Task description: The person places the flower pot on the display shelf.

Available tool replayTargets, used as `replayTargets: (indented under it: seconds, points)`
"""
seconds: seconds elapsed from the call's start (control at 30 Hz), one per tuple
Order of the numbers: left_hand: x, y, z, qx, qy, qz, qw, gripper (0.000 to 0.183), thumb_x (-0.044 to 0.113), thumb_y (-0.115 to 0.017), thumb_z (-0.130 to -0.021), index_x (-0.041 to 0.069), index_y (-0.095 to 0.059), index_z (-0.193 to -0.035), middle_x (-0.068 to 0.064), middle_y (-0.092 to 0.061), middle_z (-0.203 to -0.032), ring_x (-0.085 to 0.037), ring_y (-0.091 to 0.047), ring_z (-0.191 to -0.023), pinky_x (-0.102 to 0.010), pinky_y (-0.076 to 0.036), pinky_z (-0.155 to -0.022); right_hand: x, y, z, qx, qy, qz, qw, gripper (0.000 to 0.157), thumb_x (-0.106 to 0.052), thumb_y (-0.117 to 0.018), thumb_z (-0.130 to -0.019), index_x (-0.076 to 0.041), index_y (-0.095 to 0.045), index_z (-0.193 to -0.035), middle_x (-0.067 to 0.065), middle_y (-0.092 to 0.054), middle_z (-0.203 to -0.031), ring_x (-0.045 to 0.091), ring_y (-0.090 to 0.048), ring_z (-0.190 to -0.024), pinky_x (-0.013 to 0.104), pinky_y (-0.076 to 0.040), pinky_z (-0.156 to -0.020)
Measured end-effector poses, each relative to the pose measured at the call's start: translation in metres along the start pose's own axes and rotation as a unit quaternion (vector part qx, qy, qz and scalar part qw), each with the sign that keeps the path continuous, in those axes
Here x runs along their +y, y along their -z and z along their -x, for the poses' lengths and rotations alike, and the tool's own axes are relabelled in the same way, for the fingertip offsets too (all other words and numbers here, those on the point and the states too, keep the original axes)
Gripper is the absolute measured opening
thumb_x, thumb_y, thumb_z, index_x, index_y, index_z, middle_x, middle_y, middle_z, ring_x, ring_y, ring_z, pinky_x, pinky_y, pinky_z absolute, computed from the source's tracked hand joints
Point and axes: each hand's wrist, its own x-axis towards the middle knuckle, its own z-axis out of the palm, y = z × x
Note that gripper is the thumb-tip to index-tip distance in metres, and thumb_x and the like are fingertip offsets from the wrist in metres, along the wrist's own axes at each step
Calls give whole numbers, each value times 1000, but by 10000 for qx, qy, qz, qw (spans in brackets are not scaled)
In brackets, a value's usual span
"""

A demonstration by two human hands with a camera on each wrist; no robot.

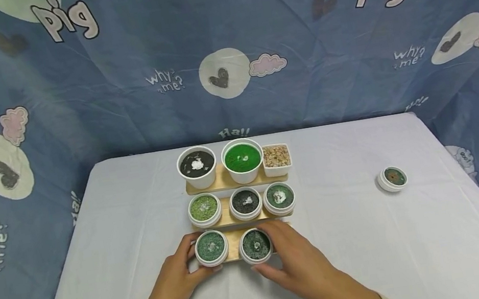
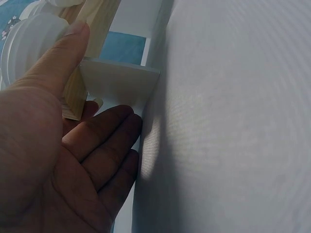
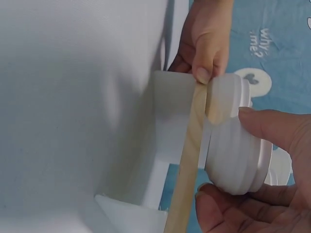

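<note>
A tiered stand with wooden boards holds several white pots. On its lowest wooden board (image 3: 187, 160) sit a white jar with pale green filling (image 1: 211, 247) at the left and a white jar with dark speckled green filling (image 1: 256, 245). My right hand (image 1: 300, 259) grips the dark one, thumb in front and fingers round the far side. At the board's left end is my left hand (image 1: 177, 277), its thumb (image 2: 73, 43) pressed on the front edge and the index finger behind. Its other fingers stay off the board, lying loosely beside the stand's white leg (image 2: 119, 80).
The middle board carries three jars, among them a light green one (image 1: 204, 208). At the back stand a black-filled cup (image 1: 197, 166), a bright green cup (image 1: 242, 159) and a square tub of granules (image 1: 276, 158). One small jar (image 1: 392, 179) sits apart on the white table (image 1: 339, 165).
</note>
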Motion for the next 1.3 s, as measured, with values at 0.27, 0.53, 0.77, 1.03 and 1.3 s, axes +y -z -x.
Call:
replayTargets:
  seconds: [0.27,0.53,0.77,1.03,1.3]
  points:
    - [1,0,1,11,-27,35,10000,67,44,-93,-78,30,-58,-134,12,-73,-125,-19,-68,-114,-53,-52,-95,-2,-5,-3,135,-55,108,9998,73,-29,-91,-84,-7,-52,-141,2,-61,-130,15,-58,-121,37,-51,-101]
    - [2,0,1,13,-5,71,10000,66,43,-93,-78,29,-59,-134,11,-74,-124,-21,-69,-114,-54,-52,-95,0,-12,-4,363,26,168,9992,76,-28,-94,-81,-4,-52,-140,5,-62,-129,18,-59,-122,38,-50,-104]
    - [1,1,0,6,-40,38,10000,67,42,-93,-78,30,-58,-134,12,-74,-124,-19,-69,-113,-53,-52,-95,1,-15,-4,493,24,183,9986,77,-29,-94,-80,-3,-53,-140,5,-63,-129,19,-60,-121,39,-50,-103]
    - [1,0,0,3,-27,37,10000,66,43,-92,-79,29,-58,-134,10,-74,-124,-22,-69,-114,-55,-52,-95,3,-18,-4,817,143,197,9964,77,-30,-97,-76,-3,-55,-136,5,-63,-123,17,-62,-113,37,-54,-95]
    - [-2,-1,0,-29,-45,7,10000,68,43,-93,-79,30,-57,-135,15,-73,-125,-19,-68,-115,-53,-52,-96,0,-21,-5,1061,7,424,9935,75,-35,-99,-71,-3,-60,-126,4,-59,-116,17,-64,-103,36,-57,-86]
